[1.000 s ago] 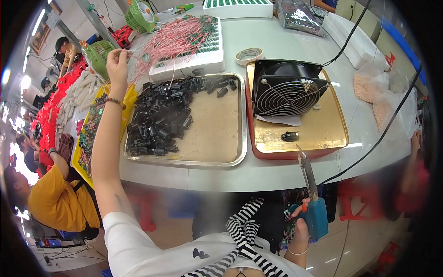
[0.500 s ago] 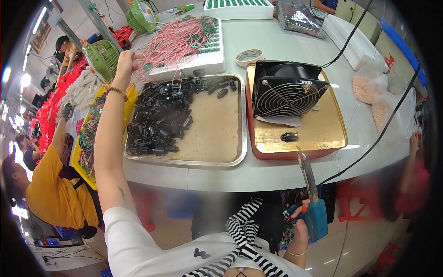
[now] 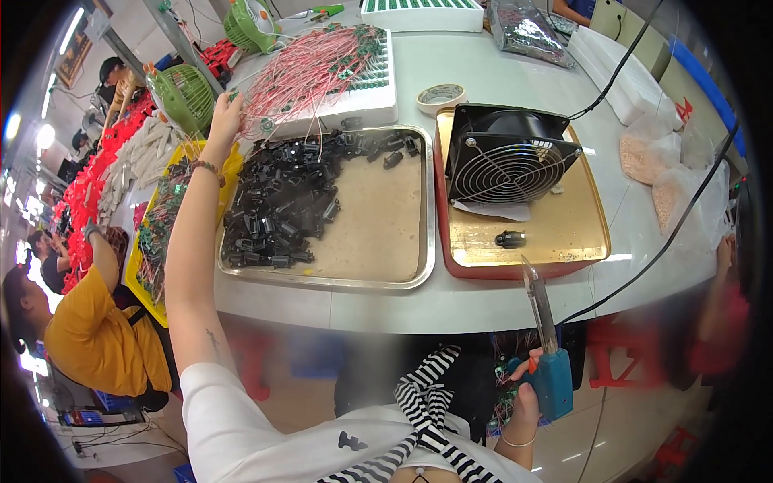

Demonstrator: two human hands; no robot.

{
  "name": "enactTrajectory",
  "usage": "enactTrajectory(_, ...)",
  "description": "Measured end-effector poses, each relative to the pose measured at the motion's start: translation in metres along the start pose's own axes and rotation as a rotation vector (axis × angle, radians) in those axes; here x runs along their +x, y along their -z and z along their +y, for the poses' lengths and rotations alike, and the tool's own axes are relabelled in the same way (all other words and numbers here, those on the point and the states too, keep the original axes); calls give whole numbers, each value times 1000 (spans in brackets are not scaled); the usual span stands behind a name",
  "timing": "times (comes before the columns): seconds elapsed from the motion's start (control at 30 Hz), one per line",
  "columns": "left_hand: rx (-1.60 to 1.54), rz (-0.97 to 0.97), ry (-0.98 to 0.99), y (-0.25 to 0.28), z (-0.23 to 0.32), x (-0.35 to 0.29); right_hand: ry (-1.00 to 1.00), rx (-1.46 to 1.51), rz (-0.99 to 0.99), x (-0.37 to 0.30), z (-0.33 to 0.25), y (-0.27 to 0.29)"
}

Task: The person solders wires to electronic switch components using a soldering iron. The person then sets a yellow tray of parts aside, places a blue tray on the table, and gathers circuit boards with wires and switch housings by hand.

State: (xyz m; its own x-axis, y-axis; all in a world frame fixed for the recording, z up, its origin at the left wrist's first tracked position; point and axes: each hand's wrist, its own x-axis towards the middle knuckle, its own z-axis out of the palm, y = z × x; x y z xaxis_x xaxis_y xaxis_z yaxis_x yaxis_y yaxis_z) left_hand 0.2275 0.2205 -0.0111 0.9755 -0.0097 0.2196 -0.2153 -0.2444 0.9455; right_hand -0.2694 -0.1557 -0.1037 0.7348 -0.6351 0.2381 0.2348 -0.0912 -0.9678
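Note:
My left hand (image 3: 226, 121) reaches to the far left, its fingers closed at the ends of thin red wires (image 3: 302, 72). These wires lie in a heap over a white foam tray (image 3: 366, 107), with small green circuit boards among them. My right hand (image 3: 524, 406), low at the right, grips a soldering gun (image 3: 552, 382) by its blue handle. The gun's metal tip points up to the front edge of a gold-coloured tin lid (image 3: 555, 241). On that lid lies one small black plastic housing (image 3: 510, 239). Many more black housings (image 3: 278, 205) fill the left of a metal tray (image 3: 427, 241).
A black fan (image 3: 509, 157) with a wire grille stands on the tin, its cable (image 3: 616, 72) trailing behind. Near it are a tape roll (image 3: 440, 97) and plastic bags (image 3: 672, 185). A yellow bin (image 3: 149, 294) and green fans (image 3: 183, 97) stand left, beside a co-worker in yellow (image 3: 97, 338).
My left hand has turned slightly and drawn a little nearer, still at the wires. The soldering gun stays nearly where it was. The co-worker's gloved hand at the left has shifted away.

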Motion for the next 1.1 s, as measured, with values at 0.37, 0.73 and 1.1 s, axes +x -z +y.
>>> enactTrajectory(0.37, 528, -105, -214, 13, -3, -20, 26, -4, 3, -1, 2, 1)
enactTrajectory(0.73, 945, -75, -421, -11, 13, -38, 6, -74, -1, -2, 1, 2)
enactTrajectory(1.1, 893, -68, -454, -2, -4, -13, 37, -23, -20, 1, 2, 1)
